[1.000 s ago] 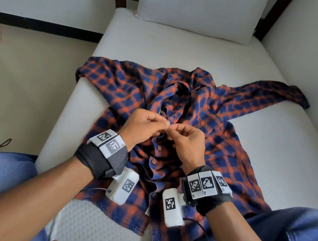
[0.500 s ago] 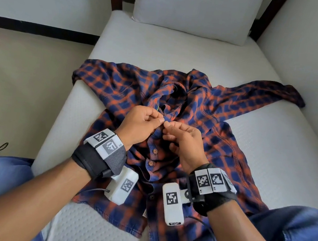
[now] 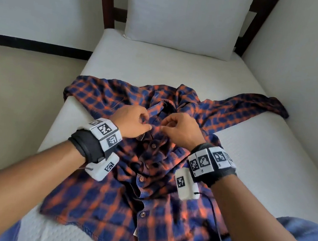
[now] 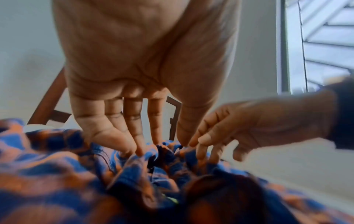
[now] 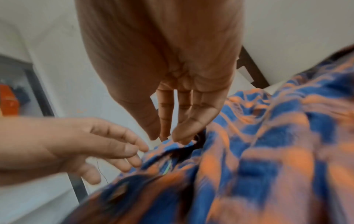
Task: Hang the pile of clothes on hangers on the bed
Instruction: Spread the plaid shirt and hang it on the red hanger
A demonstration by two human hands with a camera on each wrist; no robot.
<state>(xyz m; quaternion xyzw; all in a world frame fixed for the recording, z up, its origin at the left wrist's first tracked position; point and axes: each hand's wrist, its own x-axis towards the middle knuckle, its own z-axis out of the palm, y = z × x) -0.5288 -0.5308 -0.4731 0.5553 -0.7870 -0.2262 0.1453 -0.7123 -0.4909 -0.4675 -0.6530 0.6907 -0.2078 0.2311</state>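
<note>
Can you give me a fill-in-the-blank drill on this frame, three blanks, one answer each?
1. The plaid shirt lies spread on the white ____.
2. Both the left hand and the right hand work at the shirt's front just below the ____.
3. A white ____ leans against the dark headboard at the far end of the mattress.

Missing words: mattress; collar; pillow

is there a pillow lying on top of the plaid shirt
No, the pillow stands at the head of the bed, apart from the plaid shirt, which lies spread further down the mattress.
</note>
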